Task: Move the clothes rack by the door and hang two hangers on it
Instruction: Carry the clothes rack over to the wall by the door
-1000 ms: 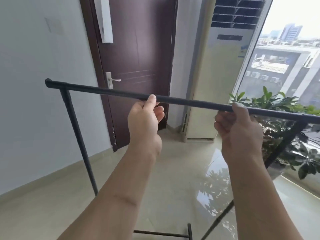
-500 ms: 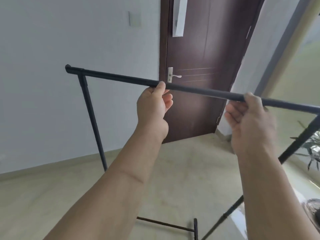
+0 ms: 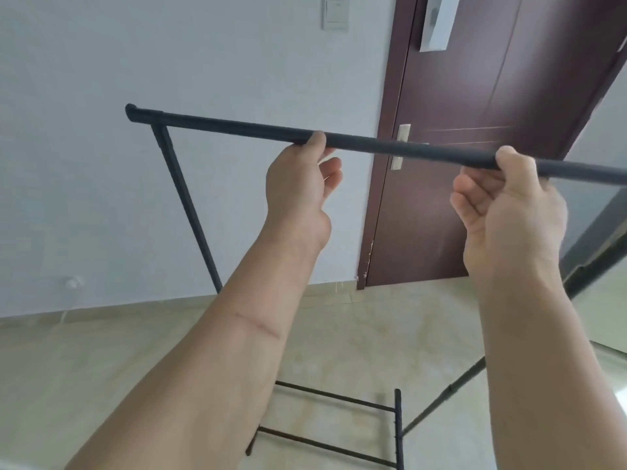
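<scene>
A black metal clothes rack (image 3: pixel 230 125) fills the head view, its top bar running from upper left to the right edge. My left hand (image 3: pixel 298 184) grips the bar near its middle. My right hand (image 3: pixel 509 205) grips the same bar further right. The left upright slants down to the floor, and the lower rails show between my forearms. The dark brown door (image 3: pixel 475 130) with a silver handle stands closed behind the bar, right of centre. No hangers are in view.
A white wall (image 3: pixel 169 62) with a light switch (image 3: pixel 335 11) lies left of the door. A socket (image 3: pixel 73 283) sits low on that wall. Glossy beige floor tiles (image 3: pixel 101 368) spread under the rack. A dark frame edge crosses the far right.
The view has swung left: the window, plant and air conditioner have gone, and the door now sits at right. Both hands keep their grip on the rack's bar throughout.
</scene>
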